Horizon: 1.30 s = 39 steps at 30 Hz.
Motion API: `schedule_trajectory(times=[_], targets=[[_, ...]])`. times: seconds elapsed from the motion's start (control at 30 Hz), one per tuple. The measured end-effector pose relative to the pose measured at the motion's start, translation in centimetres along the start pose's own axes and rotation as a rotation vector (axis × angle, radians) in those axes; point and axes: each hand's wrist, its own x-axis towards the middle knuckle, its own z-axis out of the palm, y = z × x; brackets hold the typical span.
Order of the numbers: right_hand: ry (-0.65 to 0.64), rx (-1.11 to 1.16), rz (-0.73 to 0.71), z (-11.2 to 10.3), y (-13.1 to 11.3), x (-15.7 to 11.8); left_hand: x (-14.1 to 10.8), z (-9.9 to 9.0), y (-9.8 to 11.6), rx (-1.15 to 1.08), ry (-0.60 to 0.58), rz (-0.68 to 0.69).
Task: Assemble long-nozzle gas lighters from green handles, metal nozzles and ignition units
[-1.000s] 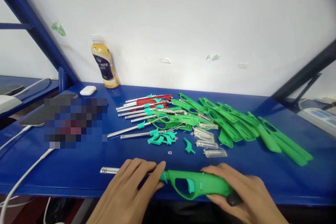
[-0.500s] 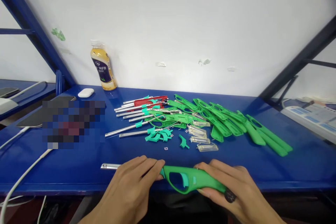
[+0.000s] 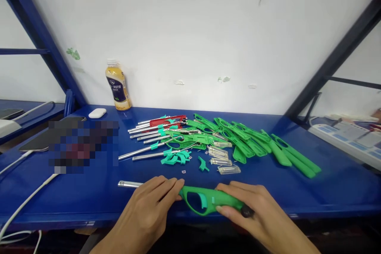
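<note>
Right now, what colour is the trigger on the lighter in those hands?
The trigger is turquoise; it shows best in the head view.

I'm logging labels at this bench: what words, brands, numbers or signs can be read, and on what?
Yellow bottle: seemingly "阿萨姆"; the line below is too small to read.
White-and-blue item at right: any markings too blurred to read.
Held green lighter: no readable text.
</note>
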Motion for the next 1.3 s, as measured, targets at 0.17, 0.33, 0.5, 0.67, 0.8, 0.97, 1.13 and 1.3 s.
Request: schedule_trajectory(times=[0.17, 0.33, 0.5, 0.67, 0.8, 0.97, 1.13, 1.3], targets=[[-0.101, 0.098, 0.086, 0.7, -0.4, 0.4, 0.0, 0.2, -0.8, -0.070, -0.030, -0.020], [-0.037, 0.078, 0.112, 1.1, -0.1, 0.3, 0.0, 0.4, -0.9, -0.082, -0.032, -0.060], [0.048, -0.004, 0.069, 1.6, 0.3, -0.2, 0.2, 0.3, -0.6, -0.080, -0.063, -0.131], [0.084, -0.048, -0.024, 2.3, 1.0, -0.4, -0.1, 0.2, -0.7, -0.075, -0.085, -0.089], [0.076, -0.030, -0.034, 2.3, 1.1, -0.5, -0.2, 0.1, -0.8, -0.030, -0.100, -0.074], [0.048, -0.066, 0.014, 2.2, 0.7, -0.4, 0.1, 0.0, -0.7, -0.006, -0.075, -0.079], [0.146, -0.045, 0.006, 2.4, 0.5, -0.4, -0.7, -0.1, -1.0, 0.015, -0.029, -0.079], [0.423, 0.027, 0.007, 0.7, 1.8, -0.8, -1.5, 0.2, -1.6, 0.005, -0.006, -0.112]])
